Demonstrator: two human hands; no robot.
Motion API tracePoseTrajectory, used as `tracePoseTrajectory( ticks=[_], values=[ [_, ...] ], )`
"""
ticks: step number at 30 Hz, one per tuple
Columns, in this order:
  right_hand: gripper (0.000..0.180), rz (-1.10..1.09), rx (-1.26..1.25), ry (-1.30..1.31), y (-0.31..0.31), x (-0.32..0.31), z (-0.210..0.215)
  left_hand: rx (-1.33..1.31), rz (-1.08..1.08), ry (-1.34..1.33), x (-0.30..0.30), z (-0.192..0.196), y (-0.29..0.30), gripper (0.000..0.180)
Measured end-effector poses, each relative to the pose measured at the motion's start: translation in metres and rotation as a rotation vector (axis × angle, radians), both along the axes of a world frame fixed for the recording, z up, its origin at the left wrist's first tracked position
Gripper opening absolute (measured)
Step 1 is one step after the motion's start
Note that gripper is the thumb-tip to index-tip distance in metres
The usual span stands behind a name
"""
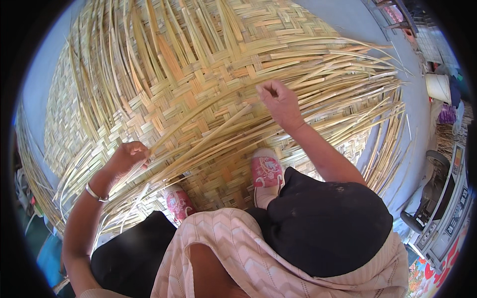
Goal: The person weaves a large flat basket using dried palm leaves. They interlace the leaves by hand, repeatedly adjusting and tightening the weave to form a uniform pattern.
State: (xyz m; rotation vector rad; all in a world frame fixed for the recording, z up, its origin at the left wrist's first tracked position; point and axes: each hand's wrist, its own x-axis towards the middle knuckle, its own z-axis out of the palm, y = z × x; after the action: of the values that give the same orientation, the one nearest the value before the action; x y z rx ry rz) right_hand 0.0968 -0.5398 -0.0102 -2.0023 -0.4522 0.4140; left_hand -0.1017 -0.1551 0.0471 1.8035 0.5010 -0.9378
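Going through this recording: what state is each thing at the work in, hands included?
Left hand: fingers closed on one end of a strip
Right hand: thumb and finger pinched on the same strip
Strip: slightly bowed between the hands
Mat: partly woven
Loose strips: unwoven, lying bunched across the mat
Bracelet: worn on the left wrist
Pink shoes: worn, on the mat

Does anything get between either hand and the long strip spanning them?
Nothing visible does: the left hand and right hand both meet the long strip directly. Other loose strips lie on the woven mat below, not in the way.
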Motion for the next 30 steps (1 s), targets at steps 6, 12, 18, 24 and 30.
tracePoseTrajectory(
  ticks=[6, 12, 18, 24, 30],
  values=[
    [0.027, -0.435, 0.69, 1.108, -0.012, 0.016, -0.018, -0.066, 0.152, 0.069, 0.001, 0.024, -0.007, 0.016],
    [0.024, -0.323, 0.913, 0.939, -0.019, 0.049, -0.017, -0.027, 0.155, 0.04, -0.008, 0.031, -0.007, 0.013],
    [0.025, -0.192, 0.779, 0.655, -0.01, 0.057, 0.051, 0.071, 0.089, 0.006, -0.013, 0.005, 0.001, 0.017],
    [0.025, -0.143, 0.57, 0.274, 0.009, 0.053, 0.1, 0.181, 0.01, 0.037, -0.003, -0.003, 0.007, 0.021],
    [0.024, -0.229, 0.653, 0.449, -0.004, 0.102, 0.072, 0.029, 0.08, -0.006, 0.007, 0.005, 0.009, 0.03]
  ],
)
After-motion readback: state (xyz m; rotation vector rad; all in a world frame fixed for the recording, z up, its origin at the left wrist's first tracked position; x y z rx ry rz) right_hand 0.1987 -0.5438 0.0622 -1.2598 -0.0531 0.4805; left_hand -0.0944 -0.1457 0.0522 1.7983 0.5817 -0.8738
